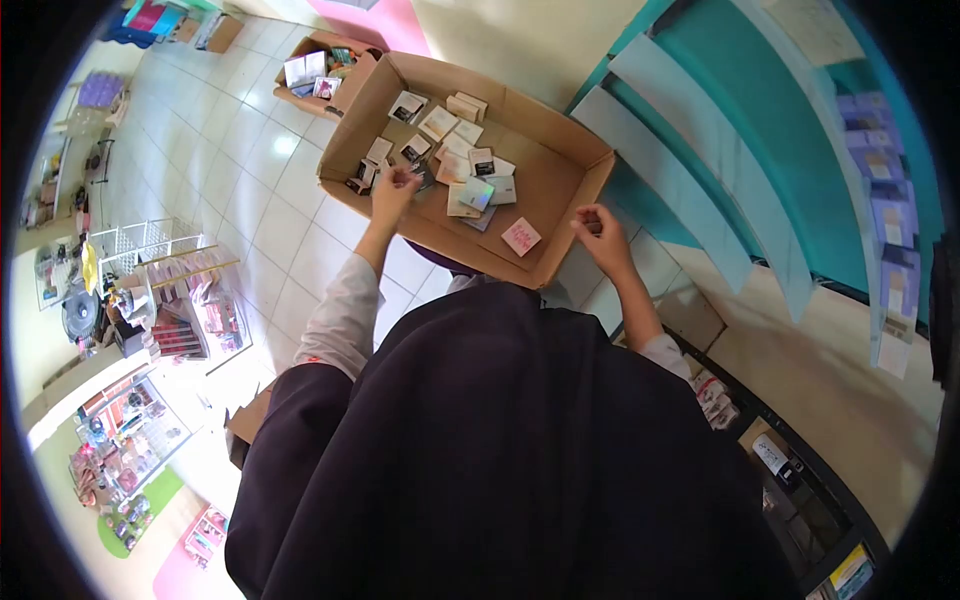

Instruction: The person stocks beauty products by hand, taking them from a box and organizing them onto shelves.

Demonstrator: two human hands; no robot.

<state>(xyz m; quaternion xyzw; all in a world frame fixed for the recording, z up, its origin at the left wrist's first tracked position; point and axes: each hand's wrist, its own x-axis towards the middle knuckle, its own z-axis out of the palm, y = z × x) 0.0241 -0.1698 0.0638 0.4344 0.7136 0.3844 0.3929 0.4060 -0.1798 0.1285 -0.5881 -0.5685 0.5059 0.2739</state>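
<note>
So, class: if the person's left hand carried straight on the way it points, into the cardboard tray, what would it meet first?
The left hand points up into the cardboard tray. First in its line is probably the small dark packet just beyond the fingertips, then the pale flat boxes behind it. Depth is unclear from this view.

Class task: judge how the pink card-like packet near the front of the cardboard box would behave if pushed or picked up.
The pink packet lies flat on the cardboard box floor, so it would probably slide, not roll or tip. It looks thin, likely light. Lying flush, it may be awkward to pinch.
</note>
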